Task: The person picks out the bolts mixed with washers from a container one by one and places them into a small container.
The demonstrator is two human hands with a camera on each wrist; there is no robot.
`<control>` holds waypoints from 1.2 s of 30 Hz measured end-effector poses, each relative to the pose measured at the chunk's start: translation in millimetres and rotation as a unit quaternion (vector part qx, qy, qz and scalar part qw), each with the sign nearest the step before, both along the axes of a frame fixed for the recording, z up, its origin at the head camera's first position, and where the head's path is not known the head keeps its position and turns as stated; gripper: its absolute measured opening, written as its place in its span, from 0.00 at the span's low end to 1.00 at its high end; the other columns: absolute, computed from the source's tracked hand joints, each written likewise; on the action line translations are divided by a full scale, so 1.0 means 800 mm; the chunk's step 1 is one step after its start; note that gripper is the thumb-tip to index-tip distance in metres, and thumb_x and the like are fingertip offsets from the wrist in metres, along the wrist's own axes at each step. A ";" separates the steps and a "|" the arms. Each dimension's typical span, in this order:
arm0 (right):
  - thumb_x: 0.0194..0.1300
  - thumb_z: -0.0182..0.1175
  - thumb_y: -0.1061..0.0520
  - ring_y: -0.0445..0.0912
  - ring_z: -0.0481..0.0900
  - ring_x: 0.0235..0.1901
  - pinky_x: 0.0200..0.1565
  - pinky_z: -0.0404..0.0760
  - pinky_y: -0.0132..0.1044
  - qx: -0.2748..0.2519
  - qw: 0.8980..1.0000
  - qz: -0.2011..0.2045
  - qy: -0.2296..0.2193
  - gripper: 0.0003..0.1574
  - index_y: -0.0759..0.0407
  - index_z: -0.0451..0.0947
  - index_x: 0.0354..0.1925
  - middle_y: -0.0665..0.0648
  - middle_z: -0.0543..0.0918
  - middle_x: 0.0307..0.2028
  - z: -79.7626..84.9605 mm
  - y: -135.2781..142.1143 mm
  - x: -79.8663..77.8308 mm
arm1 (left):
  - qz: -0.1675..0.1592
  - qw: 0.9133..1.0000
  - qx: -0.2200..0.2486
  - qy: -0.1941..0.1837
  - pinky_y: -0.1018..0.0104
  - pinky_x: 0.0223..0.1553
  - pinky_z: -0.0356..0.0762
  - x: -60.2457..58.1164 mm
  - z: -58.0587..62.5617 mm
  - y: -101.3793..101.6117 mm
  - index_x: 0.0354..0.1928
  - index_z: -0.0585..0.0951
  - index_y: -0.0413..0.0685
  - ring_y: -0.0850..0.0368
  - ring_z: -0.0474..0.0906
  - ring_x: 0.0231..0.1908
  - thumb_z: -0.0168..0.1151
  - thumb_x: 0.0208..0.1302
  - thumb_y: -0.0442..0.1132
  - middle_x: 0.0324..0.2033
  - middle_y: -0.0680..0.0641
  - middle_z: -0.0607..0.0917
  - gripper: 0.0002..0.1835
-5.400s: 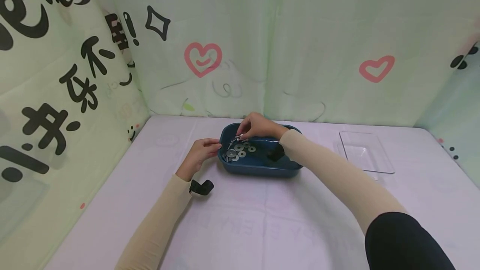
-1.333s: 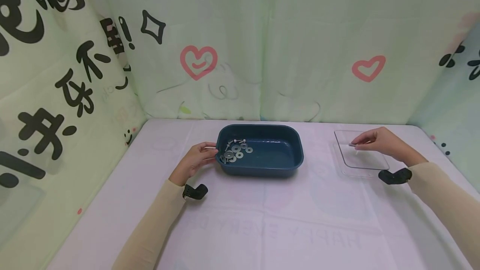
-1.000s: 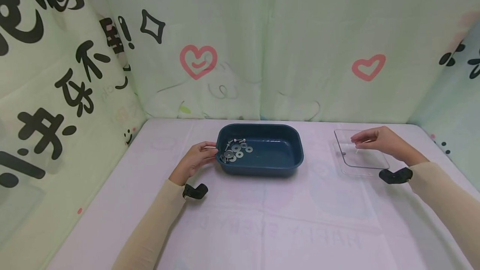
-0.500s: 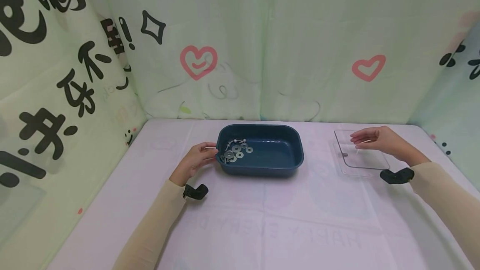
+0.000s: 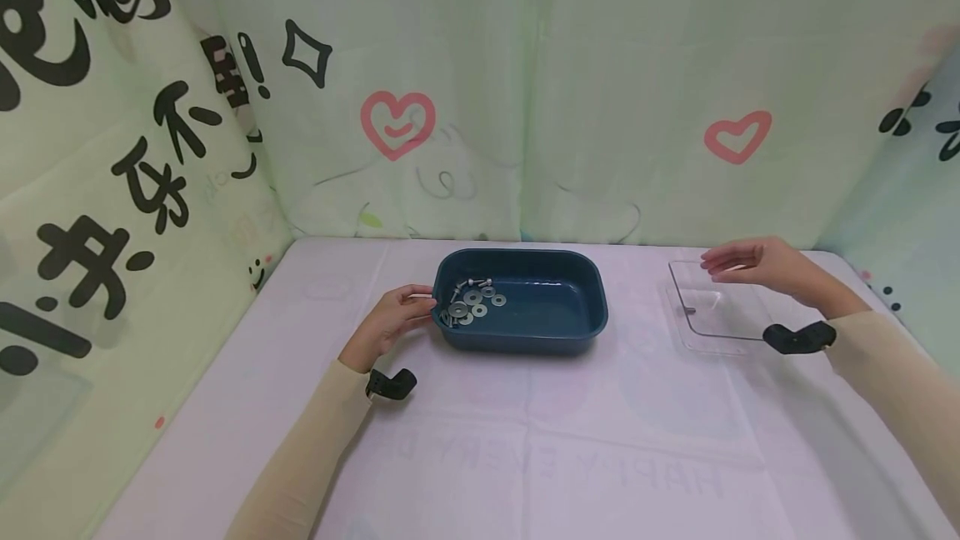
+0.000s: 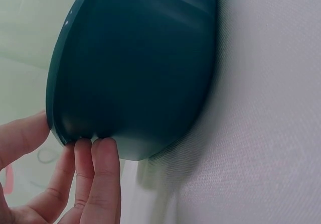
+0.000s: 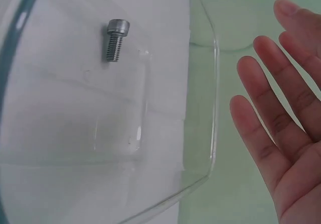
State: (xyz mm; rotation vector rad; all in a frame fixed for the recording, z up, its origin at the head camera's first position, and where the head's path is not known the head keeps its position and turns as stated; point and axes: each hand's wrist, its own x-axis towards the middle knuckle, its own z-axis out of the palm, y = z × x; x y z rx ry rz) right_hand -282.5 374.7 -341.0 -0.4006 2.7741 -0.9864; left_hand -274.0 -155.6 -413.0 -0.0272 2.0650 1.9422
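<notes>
My left hand stays at the left end of a dark blue plastic basin, its fingertips touching the outer wall by the rim. In the left wrist view, fairly straight fingers lie against that wall. Several metal washers and bolts are gathered in the basin's left part. On the right, a socket head bolt lies in a shallow clear box. Over the box's far right side hovers my right hand, holding nothing, its fingers spread apart in the right wrist view.
A pale cloth covers the table. Behind it hangs a light green curtain with hearts, and another printed curtain closes off the left side. The basin and the clear box stand apart from each other.
My right hand took a bolt from the basin across to the clear box and let it go there. It has since lifted slightly away. The left hand keeps its place on the basin.
</notes>
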 end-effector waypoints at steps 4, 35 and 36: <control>0.61 0.64 0.52 0.25 0.78 0.39 0.39 0.77 0.19 -0.002 1.000 0.010 0.012 0.30 0.67 0.72 0.57 0.36 0.83 0.39 0.013 -0.011 -0.002 | 0.000 1.000 -0.004 0.000 0.54 0.61 0.72 0.002 0.000 -0.001 0.62 0.66 0.34 0.66 0.78 0.39 0.53 0.67 0.31 0.53 0.35 0.77 0.23; 0.58 0.66 0.56 0.50 0.81 0.47 0.47 0.83 0.34 -0.023 0.995 0.091 0.021 0.22 0.61 0.79 0.50 0.61 0.83 0.47 0.065 -0.172 -0.044 | 0.006 1.000 -0.003 -0.008 0.53 0.61 0.71 0.000 0.001 -0.001 0.62 0.67 0.34 0.63 0.78 0.40 0.55 0.66 0.32 0.55 0.34 0.76 0.23; 0.58 0.66 0.57 0.51 0.81 0.46 0.47 0.83 0.36 -0.023 0.995 0.097 0.024 0.21 0.62 0.79 0.50 0.61 0.83 0.47 0.064 -0.177 -0.045 | 0.006 1.000 -0.003 -0.009 0.53 0.61 0.71 0.000 0.001 -0.001 0.62 0.67 0.34 0.63 0.78 0.40 0.55 0.66 0.32 0.55 0.33 0.76 0.23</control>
